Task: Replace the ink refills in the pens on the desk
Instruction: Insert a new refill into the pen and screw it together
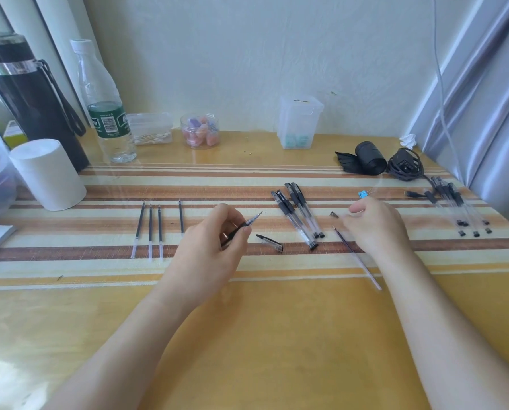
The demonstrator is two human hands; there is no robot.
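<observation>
Well behind the pens point(285, 207), a jar point(200, 116) holds pink pieces point(200, 133).

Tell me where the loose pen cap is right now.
In the head view the pen cap lies on the desk at centre, just right of the left hand, between it and the three pens.

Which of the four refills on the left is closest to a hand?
The rightmost refill, lying by itself next to the left hand.

Right hand point(374, 226), three o'clock, is blurred; I can't tell if it grips the refill point(362, 265). Left hand point(215, 247) hides the rear of the pen point(247, 223).
</observation>
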